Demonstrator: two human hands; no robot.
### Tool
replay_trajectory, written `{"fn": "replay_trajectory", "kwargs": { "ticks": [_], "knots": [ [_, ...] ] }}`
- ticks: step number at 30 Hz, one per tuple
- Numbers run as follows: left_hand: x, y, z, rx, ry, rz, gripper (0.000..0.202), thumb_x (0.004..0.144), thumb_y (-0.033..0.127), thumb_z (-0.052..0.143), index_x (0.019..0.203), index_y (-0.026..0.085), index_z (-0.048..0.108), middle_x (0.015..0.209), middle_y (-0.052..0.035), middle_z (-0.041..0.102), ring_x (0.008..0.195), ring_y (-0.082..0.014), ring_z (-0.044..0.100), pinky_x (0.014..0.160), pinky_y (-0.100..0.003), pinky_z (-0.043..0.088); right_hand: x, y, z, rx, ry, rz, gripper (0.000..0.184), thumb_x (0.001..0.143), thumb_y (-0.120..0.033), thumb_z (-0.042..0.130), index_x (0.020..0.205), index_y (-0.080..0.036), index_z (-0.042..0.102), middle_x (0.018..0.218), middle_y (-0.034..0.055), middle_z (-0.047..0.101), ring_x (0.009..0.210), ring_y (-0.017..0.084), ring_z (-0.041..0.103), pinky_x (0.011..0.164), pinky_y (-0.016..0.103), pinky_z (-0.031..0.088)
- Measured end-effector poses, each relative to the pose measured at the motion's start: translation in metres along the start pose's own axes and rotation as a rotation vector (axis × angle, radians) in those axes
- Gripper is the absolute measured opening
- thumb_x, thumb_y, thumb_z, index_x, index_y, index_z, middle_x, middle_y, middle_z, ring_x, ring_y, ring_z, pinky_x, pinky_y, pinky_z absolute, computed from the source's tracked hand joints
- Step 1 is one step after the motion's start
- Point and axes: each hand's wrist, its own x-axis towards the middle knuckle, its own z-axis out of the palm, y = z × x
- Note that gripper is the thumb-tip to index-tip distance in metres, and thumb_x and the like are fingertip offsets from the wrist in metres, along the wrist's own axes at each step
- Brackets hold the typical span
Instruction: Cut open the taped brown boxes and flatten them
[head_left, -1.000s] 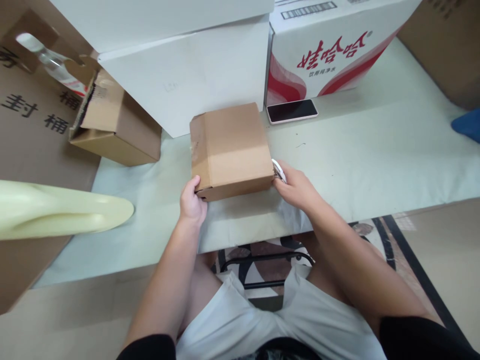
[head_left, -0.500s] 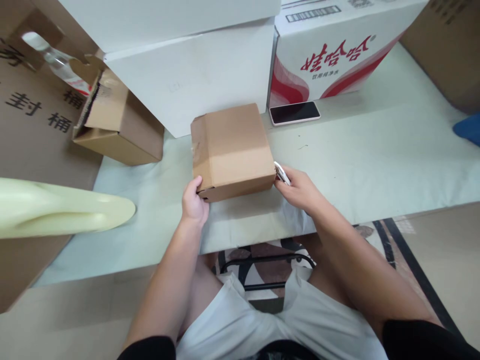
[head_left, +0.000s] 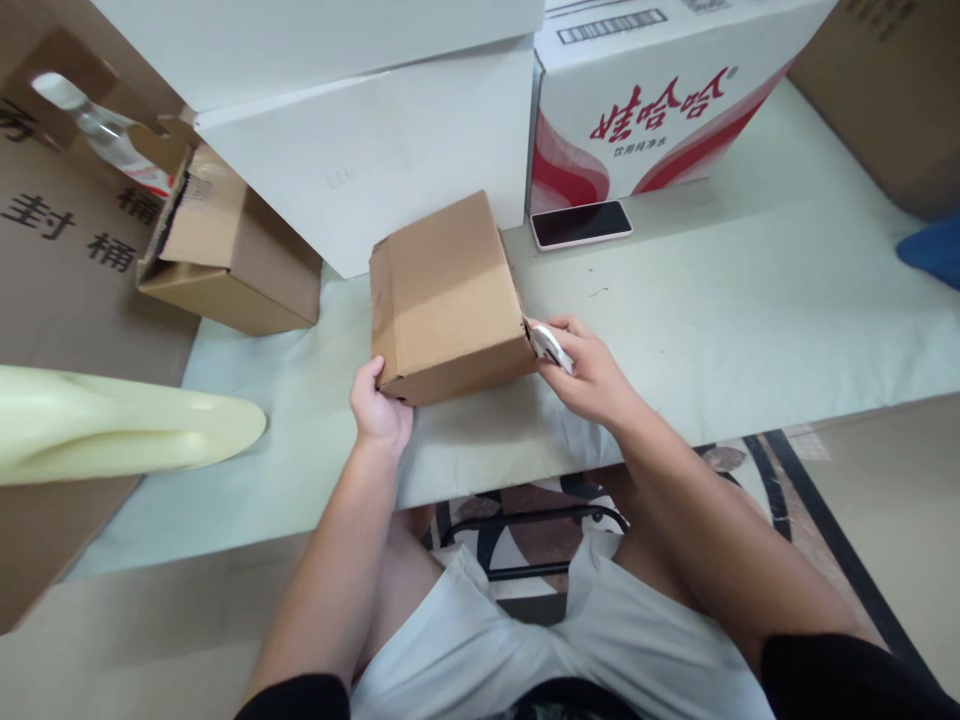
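Observation:
A closed brown cardboard box (head_left: 450, 290) is held at the table's near side, turned a little and with its right end raised. My left hand (head_left: 381, 408) grips its near left corner, thumb on top and fingers beneath. My right hand (head_left: 589, 370) is closed around a white box cutter (head_left: 551, 348), whose tip meets the box's right edge. The blade itself cannot be made out. Behind the box on the right lies a phone (head_left: 582, 225) with a dark screen.
White cartons (head_left: 360, 160) and a red-and-white water carton (head_left: 637, 130) line the back. At left stand an opened brown box (head_left: 247, 250), a clear bottle (head_left: 112, 135) and a pale yellow object (head_left: 150, 425). A blue thing (head_left: 934, 260) shows at the right edge of the pale table cover (head_left: 750, 300).
The box has turned and tilted, its right end now higher. My right hand has moved slightly left with the box cutter, still at that edge. The view has shifted slightly.

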Motion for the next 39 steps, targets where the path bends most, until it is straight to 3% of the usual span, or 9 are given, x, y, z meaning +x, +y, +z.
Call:
{"fn": "replay_trajectory", "kwargs": {
  "ticks": [4,11,15,18,21,25,29,34,39],
  "knots": [
    [0.002,0.000,-0.003,0.028,-0.027,0.031,0.031,0.063,0.046,0.066,0.076,0.018,0.071,0.088,-0.0067,0.074,0.100,-0.0259,0.069,0.081,-0.030,0.053,0.000,-0.002,-0.001,0.044,-0.005,-0.036,0.031,0.078,-0.022,0.055,0.106,-0.024,0.067,0.140,0.0131,0.063,0.144,0.033,0.050,0.115,0.055,0.041],
    [0.000,0.001,-0.002,-0.011,-0.024,0.031,0.035,0.062,0.048,0.071,0.081,0.019,0.074,0.092,-0.0070,0.074,0.105,-0.0256,0.068,0.086,-0.030,0.054,0.002,0.000,0.001,0.128,-0.050,-0.055,0.004,0.084,-0.026,0.053,0.085,-0.025,0.057,0.119,0.0102,0.071,0.148,0.030,0.047,0.116,0.053,0.040],
    [0.003,0.000,-0.004,0.007,-0.017,0.027,0.036,0.063,0.048,0.076,0.084,0.018,0.074,0.097,-0.0083,0.075,0.107,-0.0259,0.068,0.088,-0.031,0.054,0.002,-0.004,0.000,0.187,0.038,0.029,0.009,0.081,-0.031,0.057,0.085,-0.024,0.061,0.112,0.0092,0.071,0.125,0.029,0.063,0.107,0.050,0.046],
    [0.008,-0.001,-0.007,0.030,0.011,0.035,0.033,0.062,0.045,0.077,0.080,0.018,0.073,0.093,-0.0079,0.074,0.101,-0.0249,0.069,0.083,-0.030,0.055,0.003,-0.009,-0.003,0.319,0.139,0.272,0.014,0.079,-0.038,0.060,0.080,-0.023,0.062,0.085,0.0047,0.068,0.086,0.022,0.067,0.075,0.037,0.054],
    [0.011,-0.004,-0.009,0.040,0.017,0.050,0.030,0.065,0.045,0.076,0.077,0.018,0.071,0.092,-0.0078,0.073,0.098,-0.0236,0.069,0.081,-0.029,0.055,0.006,-0.008,-0.007,0.467,0.261,0.462,0.024,0.077,-0.045,0.060,0.067,-0.024,0.056,0.061,-0.0003,0.051,0.054,0.014,0.046,0.045,0.027,0.034],
    [0.011,-0.005,-0.009,0.014,0.013,0.054,0.029,0.067,0.045,0.074,0.079,0.019,0.071,0.093,-0.0078,0.073,0.102,-0.0232,0.068,0.086,-0.029,0.055,0.010,0.003,-0.015,0.520,0.455,0.341,0.045,0.084,-0.064,0.049,0.059,-0.027,0.043,0.054,-0.0026,0.038,0.047,0.012,0.037,0.043,0.029,0.032],
    [0.007,-0.003,-0.006,0.031,-0.008,0.109,0.029,0.072,0.047,0.066,0.081,0.020,0.071,0.098,-0.0084,0.074,0.111,-0.0252,0.067,0.091,-0.031,0.054,0.010,0.008,-0.020,0.419,0.581,0.321,0.062,0.089,-0.080,0.028,0.069,-0.027,0.053,0.049,-0.0058,0.027,0.038,0.013,0.032,0.040,0.030,0.029],
    [0.005,-0.002,-0.001,-0.005,0.028,0.184,0.028,0.073,0.047,0.064,0.080,0.021,0.070,0.101,-0.0074,0.075,0.118,-0.0259,0.066,0.094,-0.031,0.054,0.006,-0.005,-0.016,0.445,0.654,0.350,0.077,0.091,-0.083,0.024,0.090,-0.021,0.069,0.048,-0.0017,0.047,0.042,0.016,0.055,0.043,0.030,0.038],
    [0.008,-0.003,-0.002,-0.005,0.050,0.198,0.031,0.075,0.049,0.063,0.089,0.022,0.072,0.103,-0.0055,0.076,0.115,-0.0250,0.068,0.090,-0.031,0.055,0.004,-0.010,-0.007,0.522,0.565,0.350,0.059,0.086,-0.075,0.053,0.094,-0.019,0.071,0.066,0.0047,0.072,0.062,0.018,0.073,0.049,0.026,0.044]
  ]
}}
